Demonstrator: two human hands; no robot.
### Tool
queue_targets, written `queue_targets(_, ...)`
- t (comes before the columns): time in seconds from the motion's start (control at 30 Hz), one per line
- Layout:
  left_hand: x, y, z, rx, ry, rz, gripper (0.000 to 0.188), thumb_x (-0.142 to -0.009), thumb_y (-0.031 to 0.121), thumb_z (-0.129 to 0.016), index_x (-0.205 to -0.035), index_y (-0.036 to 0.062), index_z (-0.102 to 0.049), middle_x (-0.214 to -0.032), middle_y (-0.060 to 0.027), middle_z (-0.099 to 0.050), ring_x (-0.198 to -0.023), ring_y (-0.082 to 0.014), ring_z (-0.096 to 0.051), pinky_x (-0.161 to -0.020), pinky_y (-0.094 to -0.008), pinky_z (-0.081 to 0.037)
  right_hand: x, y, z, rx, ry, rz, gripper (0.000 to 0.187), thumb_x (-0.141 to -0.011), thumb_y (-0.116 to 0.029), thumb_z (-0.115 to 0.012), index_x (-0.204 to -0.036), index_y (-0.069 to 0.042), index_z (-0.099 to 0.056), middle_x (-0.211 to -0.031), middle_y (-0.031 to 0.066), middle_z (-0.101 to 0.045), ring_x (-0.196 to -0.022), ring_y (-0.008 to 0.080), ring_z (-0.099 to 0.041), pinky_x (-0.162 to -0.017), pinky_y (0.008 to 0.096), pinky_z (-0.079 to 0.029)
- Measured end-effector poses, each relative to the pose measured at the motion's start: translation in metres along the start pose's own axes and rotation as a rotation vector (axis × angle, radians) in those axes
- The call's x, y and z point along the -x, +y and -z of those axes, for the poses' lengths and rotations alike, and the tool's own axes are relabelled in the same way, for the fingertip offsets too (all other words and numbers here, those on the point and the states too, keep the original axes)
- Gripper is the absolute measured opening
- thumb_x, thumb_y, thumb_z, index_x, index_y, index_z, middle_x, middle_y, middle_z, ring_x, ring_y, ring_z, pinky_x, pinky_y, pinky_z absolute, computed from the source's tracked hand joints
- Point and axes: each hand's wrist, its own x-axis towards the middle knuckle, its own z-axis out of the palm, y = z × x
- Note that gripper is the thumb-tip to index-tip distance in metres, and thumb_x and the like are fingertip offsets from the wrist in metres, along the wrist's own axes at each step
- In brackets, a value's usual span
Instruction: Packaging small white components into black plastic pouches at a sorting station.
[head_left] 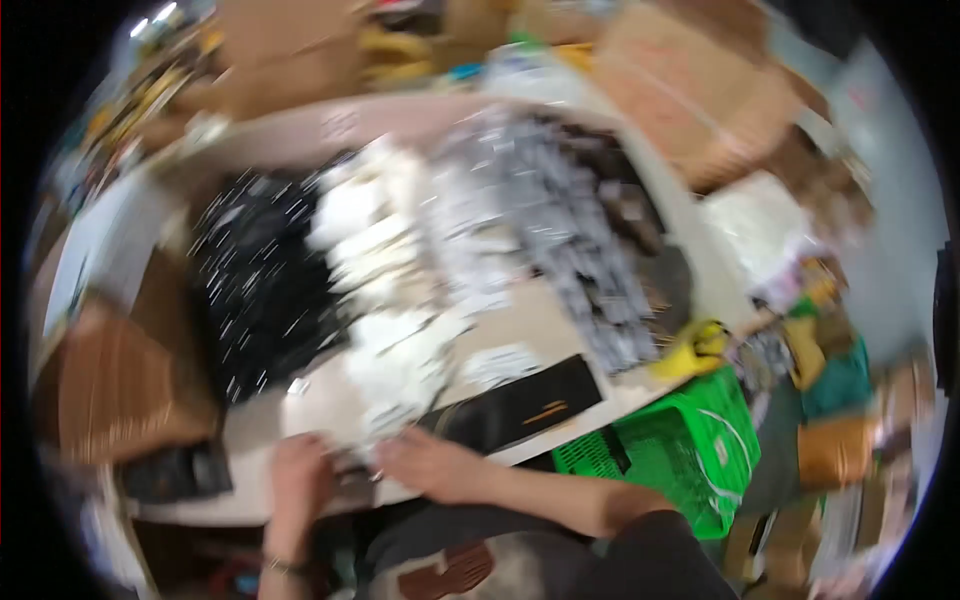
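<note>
Both of my hands are at the near edge of a pale table [255, 440], and the picture is smeared by motion. My left hand [303, 472] is closed, its fingers bent inward, a bracelet on its wrist. Just across from it, my right hand [425, 463] is closed too, with the forearm coming in from the right. Whatever the fingers hold is too blurred to make out. Directly beyond the hands lie white pieces [395, 365], fabric-like and loosely stacked. A long flat black strip [520, 405] with a small golden mark lies beside my right hand.
Across the table spread a heap of black shiny packets [265, 270], cream bundles [375, 220] and rows of grey pieces [570, 220]. A brown carton [125, 390] is at the left. A green plastic basket [690, 450] stands beside the right edge, near a yellow object [695, 348].
</note>
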Motion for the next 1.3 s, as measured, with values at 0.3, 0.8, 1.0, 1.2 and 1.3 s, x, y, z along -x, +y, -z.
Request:
queue_targets(0.3,0.014,-0.303,0.161,-0.527,0.033,0.573,0.022,-0.091,0.005,-0.055,-0.107,-0.0077,-0.063,-0.101,-0.0296,-0.066,-0.093,-0.0465,-0.063,-0.080,-0.0470,-0.052,0.006,-0.007,-0.013,-0.009,0.047,-0.015,0.052,-0.085,-0.019,-0.063,-0.133,-0.001,-0.056,-0.143,0.0257,-0.049,-0.136,0.0352,-0.047,-0.116,0.0560,-0.033)
queue_targets(0.8,0.057,-0.069,0.050,0.734,0.816,0.785,0.013,-0.100,0.022,-0.064,-0.098,0.0085,-0.064,-0.085,0.0033,-0.057,-0.076,-0.0082,-0.051,-0.071,-0.0227,-0.041,0.016,0.008,0.054,-0.086,-0.065,-0.232,0.045,-0.085,-0.014,-0.071,-0.129,-0.022,-0.065,-0.146,0.0302,-0.043,-0.136,0.0468,-0.043,-0.113,0.0536,-0.035)
queue_targets(1.0,0.052,-0.035,0.045,0.434,-0.326,0.717,0.014,-0.089,0.001,-0.067,-0.102,-0.0040,-0.071,-0.091,-0.0080,-0.071,-0.083,-0.0123,-0.064,-0.076,-0.0287,-0.053,0.021,0.006,0.054,0.050,-0.110,-0.224,0.044,-0.086,-0.019,-0.070,-0.129,-0.028,-0.065,-0.142,0.0284,-0.046,-0.134,0.0442,-0.044,-0.111,0.0525,-0.036)
queue_targets(1.2,-0.006,0.040,-0.001,0.243,-0.276,0.554,0.031,-0.081,0.018,-0.081,-0.095,-0.0014,-0.062,-0.093,-0.0161,-0.060,-0.083,-0.0306,-0.063,-0.074,-0.0355,-0.053,-0.004,-0.009,0.044,-0.086,-0.074,-0.242,0.056,-0.076,-0.024,-0.079,-0.127,-0.012,-0.060,-0.137,0.0249,-0.050,-0.123,0.0405,-0.051,-0.103,0.0492,-0.042)
queue_targets(1.3,-0.010,0.043,-0.021,0.053,-0.187,0.606,0.037,-0.081,0.018,-0.081,-0.104,-0.0010,-0.059,-0.098,-0.0169,-0.058,-0.085,-0.0311,-0.062,-0.075,-0.0359,-0.053,-0.005,-0.005,0.044,-0.037,-0.043,-0.275,0.054,-0.071,-0.024,-0.083,-0.114,-0.004,-0.058,-0.135,0.0245,-0.051,-0.122,0.0406,-0.052,-0.101,0.0486,-0.043)
